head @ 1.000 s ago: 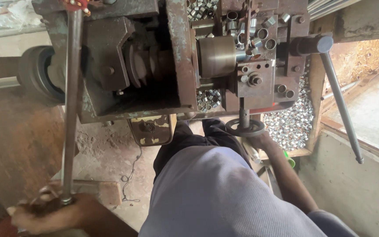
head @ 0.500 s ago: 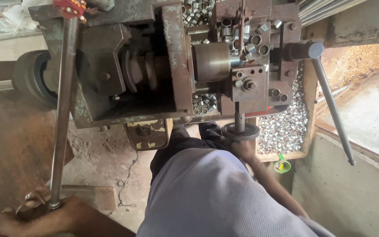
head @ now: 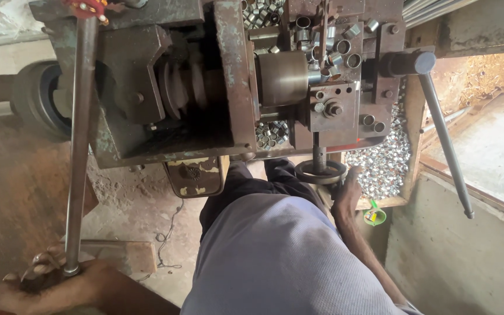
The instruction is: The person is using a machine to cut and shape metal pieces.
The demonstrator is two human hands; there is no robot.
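Observation:
I look down over my grey shirt at an old rusty lathe-like machine [head: 228,87]. My left hand [head: 48,286] at the bottom left grips the lower end of a long steel lever rod [head: 78,151] that runs up to the machine's top left. My right hand [head: 345,195] rests on a small round handwheel [head: 321,171] under the tool block. Several short metal rings [head: 328,44] lie on top of the machine near the round chuck [head: 284,76].
A tray at the right holds a heap of shiny metal rings [head: 386,157]. Another long lever [head: 444,140] slants down at the right. A concrete ledge [head: 485,151] lies beyond it. A small green cup [head: 374,216] sits on the floor. A pulley wheel [head: 36,99] is at the left.
The view has shifted slightly, so the machine sits lower and more to the left. My left hand stays on the rod's end, and my right hand stays at the handwheel.

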